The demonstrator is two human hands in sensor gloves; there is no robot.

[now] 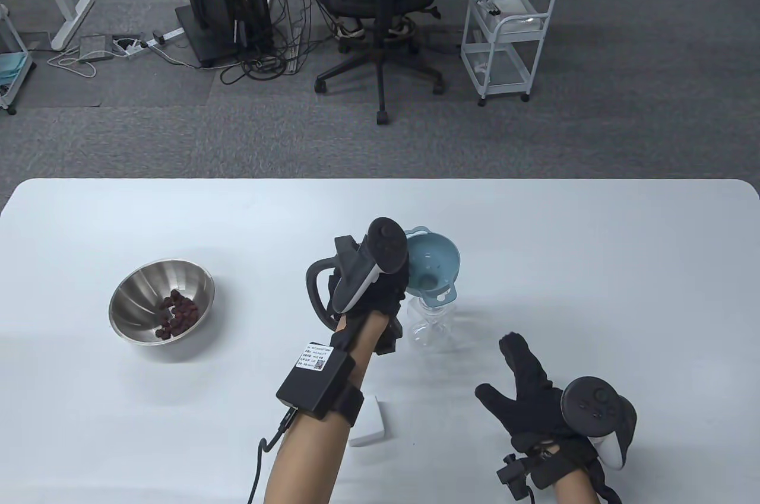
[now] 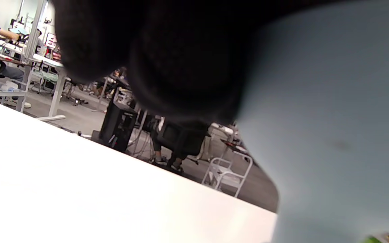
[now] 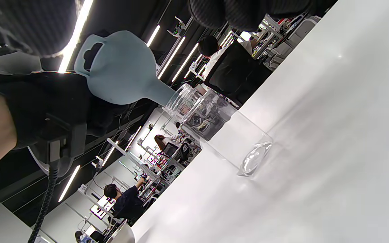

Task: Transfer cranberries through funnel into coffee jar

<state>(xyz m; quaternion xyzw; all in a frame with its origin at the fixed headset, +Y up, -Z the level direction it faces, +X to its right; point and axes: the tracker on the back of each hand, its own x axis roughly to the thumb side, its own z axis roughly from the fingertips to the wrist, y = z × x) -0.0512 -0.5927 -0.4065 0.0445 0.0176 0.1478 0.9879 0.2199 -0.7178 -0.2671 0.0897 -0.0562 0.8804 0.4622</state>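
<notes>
A light blue funnel (image 1: 432, 266) stands with its spout in the mouth of a clear glass jar (image 1: 430, 323) at the table's middle. My left hand (image 1: 389, 296) grips the funnel at its left side; the funnel fills the right of the left wrist view (image 2: 333, 135). The right wrist view shows the funnel (image 3: 123, 74) sitting in the empty jar (image 3: 221, 131). Cranberries (image 1: 177, 314) lie in a steel bowl (image 1: 139, 284) at the left. My right hand (image 1: 510, 373) is open with fingers spread, holding nothing, to the front right of the jar.
A small white box (image 1: 368, 421) lies near the front edge, partly under my left forearm. The white table (image 1: 594, 266) ends at its far edge, with an office chair (image 1: 380, 5) and a white cart (image 1: 510, 29) on the floor beyond.
</notes>
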